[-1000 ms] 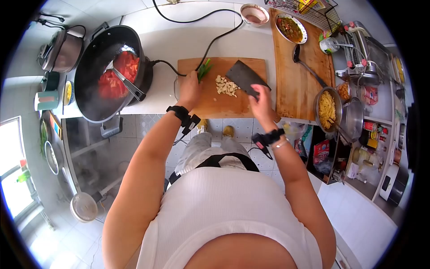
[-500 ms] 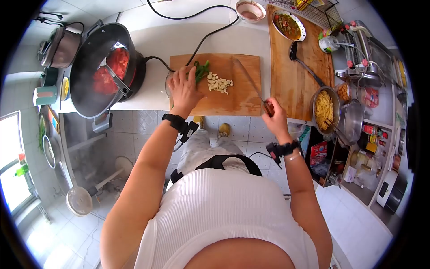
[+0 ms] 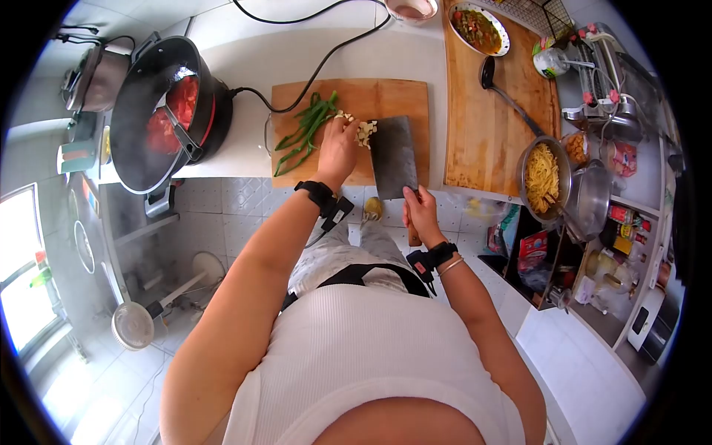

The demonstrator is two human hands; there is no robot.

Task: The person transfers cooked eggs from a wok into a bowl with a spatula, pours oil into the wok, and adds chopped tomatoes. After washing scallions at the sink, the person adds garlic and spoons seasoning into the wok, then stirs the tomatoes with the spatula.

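My right hand (image 3: 421, 215) grips the wooden handle of a cleaver (image 3: 393, 156). Its broad dark blade lies nearly flat over the right part of the cutting board (image 3: 297, 93), with the edge close to the chopped garlic (image 3: 366, 133). My left hand (image 3: 340, 152) is at the pale garlic pieces, its fingers drawn together and bent down among them, partly covering the pile. Left of that hand, long green scallions (image 3: 308, 130) lie spread on the board.
On the left stands a steaming black wok (image 3: 144, 81) with red tomato pieces (image 3: 170, 119) and a spatula. A power cord runs behind the board. To the right are a second board (image 3: 482, 148), a ladle (image 3: 508, 100), a plate of food (image 3: 506, 41) and a bowl of yellow shreds (image 3: 544, 178).
My right hand has moved left and down, turning the cleaver's blade flat beside the garlic. My left hand has left the scallions, now spread out, and moved right onto the garlic.
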